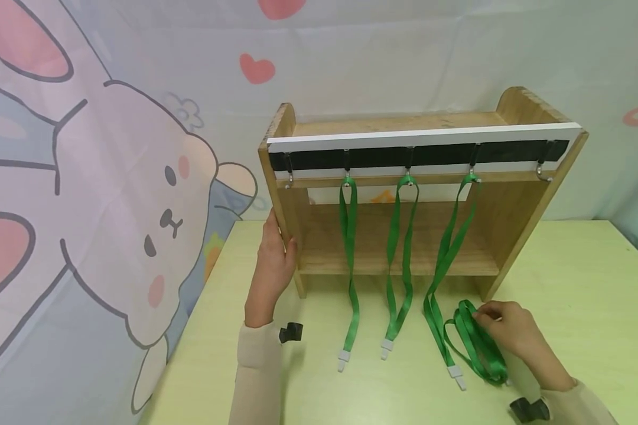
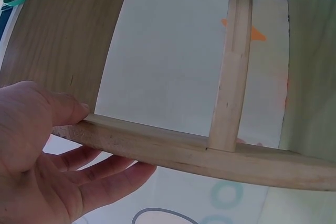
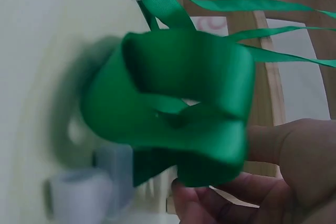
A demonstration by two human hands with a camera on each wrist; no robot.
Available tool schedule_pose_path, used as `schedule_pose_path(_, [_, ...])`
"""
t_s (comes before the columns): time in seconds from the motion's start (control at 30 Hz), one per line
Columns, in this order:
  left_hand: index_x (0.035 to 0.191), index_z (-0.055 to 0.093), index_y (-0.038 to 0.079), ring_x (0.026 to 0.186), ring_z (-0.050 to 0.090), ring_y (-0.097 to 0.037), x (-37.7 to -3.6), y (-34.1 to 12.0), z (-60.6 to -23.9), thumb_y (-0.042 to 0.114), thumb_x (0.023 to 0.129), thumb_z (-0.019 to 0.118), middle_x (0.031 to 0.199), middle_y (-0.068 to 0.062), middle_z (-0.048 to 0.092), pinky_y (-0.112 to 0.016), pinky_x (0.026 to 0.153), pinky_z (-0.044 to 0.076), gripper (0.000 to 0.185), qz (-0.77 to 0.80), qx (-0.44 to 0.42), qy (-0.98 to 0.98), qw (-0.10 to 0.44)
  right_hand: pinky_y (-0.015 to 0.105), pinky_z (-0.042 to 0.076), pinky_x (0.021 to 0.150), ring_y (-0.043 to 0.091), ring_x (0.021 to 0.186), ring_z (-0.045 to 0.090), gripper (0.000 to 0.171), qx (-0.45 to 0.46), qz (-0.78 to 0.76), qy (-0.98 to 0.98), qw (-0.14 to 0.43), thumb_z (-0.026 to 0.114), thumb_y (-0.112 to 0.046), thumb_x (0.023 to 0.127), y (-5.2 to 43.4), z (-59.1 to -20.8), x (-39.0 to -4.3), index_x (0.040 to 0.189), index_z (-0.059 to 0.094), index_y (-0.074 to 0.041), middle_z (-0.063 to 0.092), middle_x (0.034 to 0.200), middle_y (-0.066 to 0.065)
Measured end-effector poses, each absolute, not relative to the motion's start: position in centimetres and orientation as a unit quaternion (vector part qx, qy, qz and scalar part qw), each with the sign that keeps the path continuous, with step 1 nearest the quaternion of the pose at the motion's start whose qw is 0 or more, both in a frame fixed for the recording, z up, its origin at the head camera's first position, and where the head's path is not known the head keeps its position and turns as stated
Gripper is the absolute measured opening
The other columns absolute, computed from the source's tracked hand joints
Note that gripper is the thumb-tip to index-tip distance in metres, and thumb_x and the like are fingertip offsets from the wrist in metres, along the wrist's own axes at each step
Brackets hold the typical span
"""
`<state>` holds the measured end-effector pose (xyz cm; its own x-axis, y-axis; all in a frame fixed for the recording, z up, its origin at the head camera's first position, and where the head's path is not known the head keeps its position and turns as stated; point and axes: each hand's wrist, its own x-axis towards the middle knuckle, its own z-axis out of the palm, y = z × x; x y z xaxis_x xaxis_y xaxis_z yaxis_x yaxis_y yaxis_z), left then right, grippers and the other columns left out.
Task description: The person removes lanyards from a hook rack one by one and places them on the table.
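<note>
While the left hand (image 1: pixel 274 254) is gripping the left side panel of the wooden rack (image 1: pixel 372 236), thumb inside and fingers outside, the right hand (image 1: pixel 513 327) is pinching a bundled green lanyard (image 1: pixel 488 354) between thumb and fingers, just in front of the rack's right leg. Three more green lanyards (image 1: pixel 349 248) are hanging from the rack's middle hooks (image 1: pixel 410 157), their pale clips (image 1: pixel 344 355) showing below its lower shelf.

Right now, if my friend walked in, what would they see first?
Probably the big cartoon bunny on the left of the backdrop. Then three green straps hanging on the rack, and a green bundle pinched in the right hand, low on the right.
</note>
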<state>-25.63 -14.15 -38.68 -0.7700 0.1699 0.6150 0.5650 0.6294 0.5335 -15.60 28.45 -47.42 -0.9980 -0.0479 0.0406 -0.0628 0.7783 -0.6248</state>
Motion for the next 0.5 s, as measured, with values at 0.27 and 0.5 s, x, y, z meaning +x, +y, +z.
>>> schedule_pose_path(0.27, [0.155, 0.014, -0.009, 0.127, 0.049, -0.050, -25.9, -14.1, -38.8, -0.005, 0.099, 0.052, 0.146, -0.034, 0.034, -0.062, 0.096, 0.048, 0.067, -0.373, -0.219, -0.860, 0.271, 0.036, 0.051, 0.060, 0.022, 0.074, 0.065, 0.030, 0.035, 0.330, -0.943, -0.004, 0.057, -0.016, 0.102, 28.9, -46.4, -15.9, 0.105, 0.072, 0.011, 0.071, 0.092, 0.016])
schedule_pose_path(0.5, [0.155, 0.013, -0.009, 0.125, 0.050, -0.051, -25.8, -14.1, -38.7, -0.004, 0.100, 0.052, 0.145, -0.034, 0.035, -0.061, 0.096, 0.048, 0.067, -0.374, -0.215, -0.862, 0.266, 0.036, 0.052, 0.059, 0.025, 0.075, 0.068, 0.033, 0.040, 0.338, -0.940, -0.004, 0.056, -0.016, 0.104, 29.1, -44.7, -16.1, 0.112, 0.068, 0.013, 0.071, 0.092, 0.016])
